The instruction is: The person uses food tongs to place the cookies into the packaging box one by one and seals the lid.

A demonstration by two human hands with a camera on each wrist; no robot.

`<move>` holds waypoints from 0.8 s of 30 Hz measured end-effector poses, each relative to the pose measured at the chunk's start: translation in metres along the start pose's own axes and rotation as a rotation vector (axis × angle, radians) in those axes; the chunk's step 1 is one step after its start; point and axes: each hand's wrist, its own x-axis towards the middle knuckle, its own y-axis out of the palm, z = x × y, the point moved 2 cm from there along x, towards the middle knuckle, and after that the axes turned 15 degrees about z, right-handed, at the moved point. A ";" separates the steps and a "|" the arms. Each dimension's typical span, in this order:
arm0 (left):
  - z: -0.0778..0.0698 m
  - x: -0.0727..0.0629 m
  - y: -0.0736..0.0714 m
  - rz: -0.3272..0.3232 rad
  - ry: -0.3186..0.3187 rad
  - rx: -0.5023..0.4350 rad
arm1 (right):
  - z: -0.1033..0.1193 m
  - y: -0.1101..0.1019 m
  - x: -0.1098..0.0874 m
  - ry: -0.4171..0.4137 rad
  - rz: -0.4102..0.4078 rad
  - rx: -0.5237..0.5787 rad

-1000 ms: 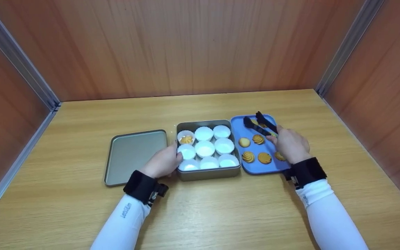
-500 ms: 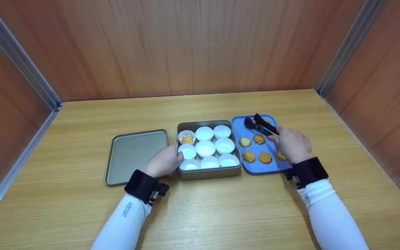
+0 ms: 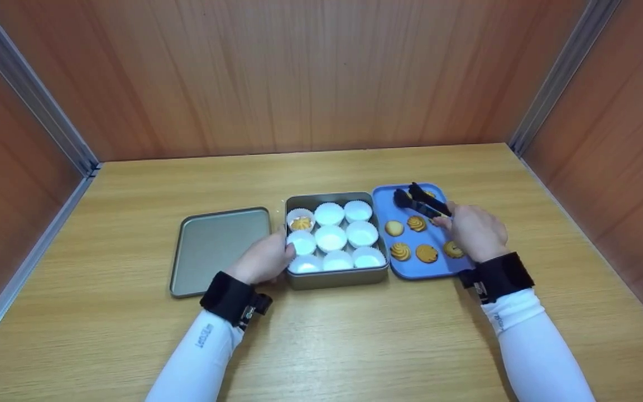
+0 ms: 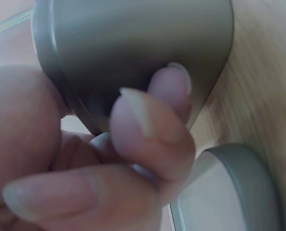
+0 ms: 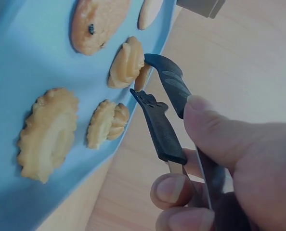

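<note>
My left hand holds the left side of a square metal tin, thumb at the rim and fingers against the outer wall. Paper cups in rows fill the tin; the back left cup has a star-shaped cookie in it. My right hand grips black-tipped tongs over the far part of a blue tray. Their tips stand apart, close to the cookies in the right wrist view. A swirled cookie lies near the upper tip, and a ridged pair lies below.
The tin's shallow lid lies on the table at the left, beside my left hand. More cookies rest on the tray, among them a round one. Wooden panels enclose the table at the back and sides.
My right hand has shifted slightly to the right with the tongs, and the gap between their tips has narrowed a little. The left hand keeps its hold on the tin.
</note>
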 end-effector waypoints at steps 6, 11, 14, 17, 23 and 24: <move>0.000 0.001 0.000 -0.004 0.000 0.000 | -0.003 -0.004 -0.003 -0.034 -0.018 -0.002; 0.000 0.001 0.001 -0.001 -0.018 0.002 | -0.003 -0.008 -0.006 -0.029 0.016 -0.027; 0.000 0.001 0.000 -0.006 -0.012 0.008 | -0.002 -0.011 -0.008 -0.003 0.058 -0.025; 0.000 0.001 0.000 -0.008 -0.006 0.009 | -0.001 -0.014 -0.010 0.011 0.089 -0.022; 0.000 0.001 0.001 0.000 -0.021 -0.005 | 0.000 -0.017 -0.016 0.017 0.121 -0.025; 0.000 0.000 0.001 0.002 -0.024 -0.007 | 0.000 -0.017 -0.016 0.017 0.121 -0.026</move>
